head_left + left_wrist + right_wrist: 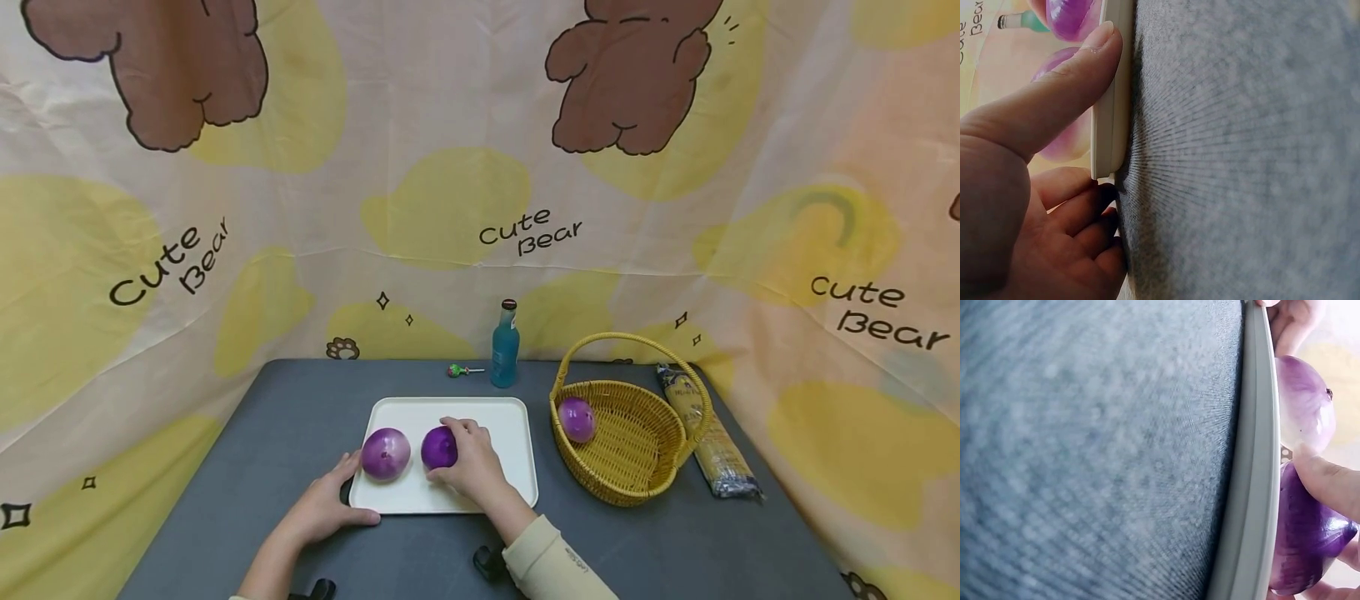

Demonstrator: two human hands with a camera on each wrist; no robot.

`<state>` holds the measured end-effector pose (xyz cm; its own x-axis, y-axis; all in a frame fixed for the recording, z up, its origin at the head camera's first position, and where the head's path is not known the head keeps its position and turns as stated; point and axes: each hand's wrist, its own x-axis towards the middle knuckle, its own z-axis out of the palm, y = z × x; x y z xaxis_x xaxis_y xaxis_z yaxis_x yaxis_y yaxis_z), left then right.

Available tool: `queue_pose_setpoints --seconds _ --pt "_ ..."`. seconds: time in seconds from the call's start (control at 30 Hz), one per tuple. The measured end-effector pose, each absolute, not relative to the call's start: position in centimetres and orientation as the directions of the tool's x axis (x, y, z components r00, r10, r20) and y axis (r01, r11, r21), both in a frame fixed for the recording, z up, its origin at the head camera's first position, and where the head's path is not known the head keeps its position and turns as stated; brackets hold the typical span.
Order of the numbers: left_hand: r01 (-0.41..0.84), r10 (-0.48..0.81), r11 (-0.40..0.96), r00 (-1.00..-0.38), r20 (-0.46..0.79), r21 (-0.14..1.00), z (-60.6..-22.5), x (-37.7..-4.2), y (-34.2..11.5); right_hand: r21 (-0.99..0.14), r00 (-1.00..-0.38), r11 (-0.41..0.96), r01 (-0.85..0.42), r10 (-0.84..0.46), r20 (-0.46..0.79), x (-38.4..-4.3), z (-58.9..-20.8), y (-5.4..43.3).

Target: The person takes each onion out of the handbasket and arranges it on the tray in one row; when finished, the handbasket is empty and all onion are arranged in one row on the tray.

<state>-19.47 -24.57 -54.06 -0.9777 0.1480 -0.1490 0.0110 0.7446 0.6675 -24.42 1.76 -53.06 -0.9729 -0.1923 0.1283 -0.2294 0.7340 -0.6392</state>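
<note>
A white rectangular tray (495, 417) lies on the grey table with two purple onions on it. My right hand (474, 467) grips the darker onion (437, 447) near the tray's middle, thumb on the near side and fingers over the far side. In the right wrist view, that onion (1307, 537) has its pointed tip facing away from the tray. The paler, larger onion (386, 454) rests at the tray's left side. At the front left corner my left hand (322, 504) holds the tray, its thumb (1079, 78) along the front rim and its fingers at the left side.
Right of the tray stands a yellow wicker basket (637, 433) with a tall handle and another purple onion (577, 419) inside. A plastic-wrapped pack (712, 442) lies beyond it. Behind the tray are a blue bottle (505, 346) and a small lollipop (459, 370). A printed cloth (450, 317) hangs behind.
</note>
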Motion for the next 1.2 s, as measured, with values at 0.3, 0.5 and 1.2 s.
queue_pose_setpoints --seconds 0.3,0.5,1.2 --pt "0.025 0.156 0.742 -0.978 -0.136 0.67 -54.0 -19.4 -24.6 -0.639 -0.971 0.734 -0.23 -0.212 0.105 -24.3 -53.1 1.7" --pt "0.042 0.163 0.742 -0.979 -0.12 0.669 -54.1 -19.3 -24.7 -0.634 -0.969 0.736 -0.235 -0.227 0.096 -24.3 -53.0 1.8" --pt "0.066 0.181 0.758 -0.977 -0.112 0.648 -53.7 -19.3 -24.6 -0.655 -0.966 0.712 -0.255 -0.215 0.143 -23.5 -50.3 2.5"
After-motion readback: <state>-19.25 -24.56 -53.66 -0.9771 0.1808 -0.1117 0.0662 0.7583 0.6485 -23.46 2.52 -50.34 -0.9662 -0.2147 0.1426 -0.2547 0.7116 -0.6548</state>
